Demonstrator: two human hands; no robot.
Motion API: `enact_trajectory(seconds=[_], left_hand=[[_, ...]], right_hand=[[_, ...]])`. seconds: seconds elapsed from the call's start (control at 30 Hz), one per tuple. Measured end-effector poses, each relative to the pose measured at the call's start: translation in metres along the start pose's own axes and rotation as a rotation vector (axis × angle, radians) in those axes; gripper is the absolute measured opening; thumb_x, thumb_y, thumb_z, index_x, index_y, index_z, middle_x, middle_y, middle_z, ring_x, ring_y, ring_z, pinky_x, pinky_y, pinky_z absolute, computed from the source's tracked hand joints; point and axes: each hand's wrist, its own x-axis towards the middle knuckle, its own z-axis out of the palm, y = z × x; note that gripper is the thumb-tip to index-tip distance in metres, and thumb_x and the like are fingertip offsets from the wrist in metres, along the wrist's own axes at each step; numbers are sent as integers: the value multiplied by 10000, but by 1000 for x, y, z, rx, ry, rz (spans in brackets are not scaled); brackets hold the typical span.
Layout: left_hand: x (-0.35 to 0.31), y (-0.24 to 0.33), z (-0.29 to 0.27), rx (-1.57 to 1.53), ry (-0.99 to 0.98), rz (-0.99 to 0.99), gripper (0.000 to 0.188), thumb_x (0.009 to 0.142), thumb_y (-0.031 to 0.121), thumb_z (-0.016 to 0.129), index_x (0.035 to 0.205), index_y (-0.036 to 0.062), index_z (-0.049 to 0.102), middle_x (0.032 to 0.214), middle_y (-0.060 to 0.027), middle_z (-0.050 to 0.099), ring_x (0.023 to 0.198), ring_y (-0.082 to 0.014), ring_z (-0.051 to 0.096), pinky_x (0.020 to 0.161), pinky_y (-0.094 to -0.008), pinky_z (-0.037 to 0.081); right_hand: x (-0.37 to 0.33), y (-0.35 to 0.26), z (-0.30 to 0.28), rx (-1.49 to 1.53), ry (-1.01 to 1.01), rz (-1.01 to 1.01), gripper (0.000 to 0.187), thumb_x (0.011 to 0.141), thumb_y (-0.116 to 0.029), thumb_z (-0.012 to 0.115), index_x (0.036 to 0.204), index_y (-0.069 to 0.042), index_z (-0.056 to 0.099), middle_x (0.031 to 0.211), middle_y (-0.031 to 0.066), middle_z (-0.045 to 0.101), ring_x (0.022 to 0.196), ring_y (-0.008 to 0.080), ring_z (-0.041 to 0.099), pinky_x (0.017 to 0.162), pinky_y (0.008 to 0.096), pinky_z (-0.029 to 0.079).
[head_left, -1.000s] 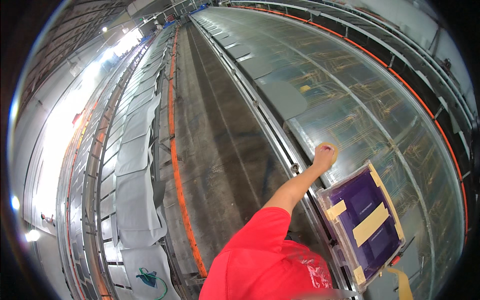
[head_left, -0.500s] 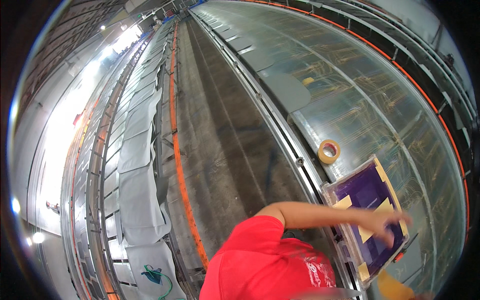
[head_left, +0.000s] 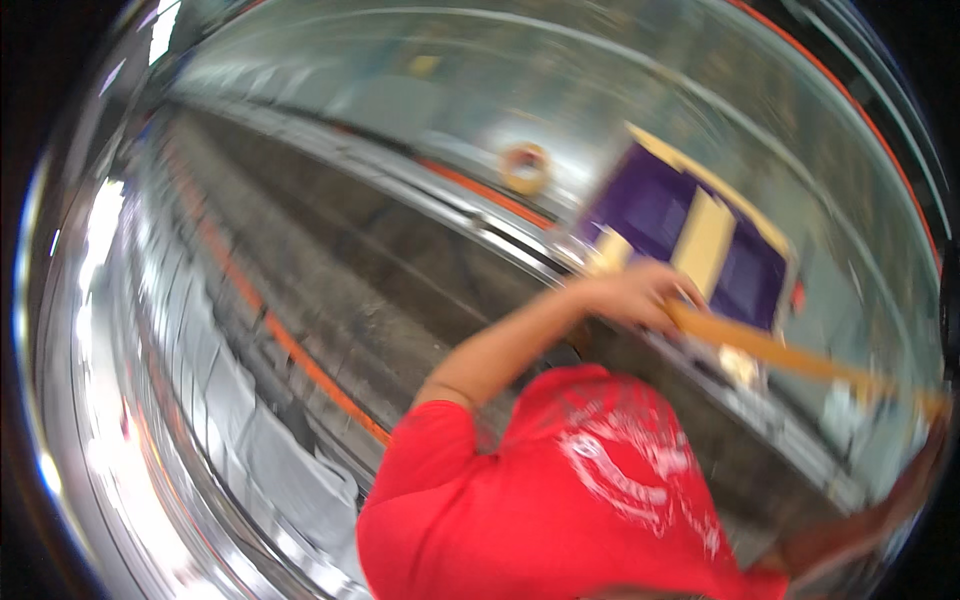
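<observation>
A strip of tan adhesive tape [head_left: 775, 347] stretches between my two hands. My left hand [head_left: 645, 295] pinches its near end, just over the lower left edge of a framed purple panel [head_left: 640, 200]. At the right rim of the picture, my right hand [head_left: 932, 440] is at the tape's far end, blurred; any roll there cannot be made out. The panel lies on the glass-like table, its face crossed by a wide pale yellow tape strip [head_left: 704, 240]. A shorter pale piece [head_left: 610, 250] sits near its left edge, close to my left wrist.
A tape roll [head_left: 525, 168] rests on the long shiny table [head_left: 590, 60] beyond the panel. A metal rail [head_left: 430, 200] runs along the table edge. Across the dark aisle [head_left: 330, 240] stands another long table draped in grey sheets [head_left: 230, 400].
My view has turned, so the panel and tape roll sit higher. My left hand has come back from over the panel to its near edge, and a tape strip is now stretched between both hands.
</observation>
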Motion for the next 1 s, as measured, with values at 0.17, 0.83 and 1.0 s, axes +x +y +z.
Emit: enact_trajectory(seconds=[0.17, 0.83, 1.0], left_hand=[[-45, 11, -67, -186, 204, -141, 244, 829, -59, 693, 1034, 30, 594, 963, -159, 730, 931, -201, 720, 795, -316, 578], [-100, -101, -64, -58, 1125, -455, 295, 824, 218, 820, 946, -37, 733, 773, -20, 670, 652, -71, 553, 600, -218, 405], [-108, -118, -41, -126, 1264, -485, 284, 827, 184, 816, 974, -44, 731, 811, -42, 697, 653, -75, 575, 581, -210, 411]], right_hand=[[0, 61, -27, 153, 94, 157, 418, 917, -179, 702, 1258, -34, 509, 1211, 135, 588, 1084, 282, 576, 929, 402, 474], [-193, 86, 272, 961, -18, 1278, 273, 857, -219, 794, 1046, -73, 662, 874, -33, 634, 748, 54, 557, 688, 211, 466], [-222, 78, 282, 885, -21, 1385, 253, 857, -246, 784, 1007, -72, 678, 910, -33, 636, 805, 60, 556, 723, 230, 462]])
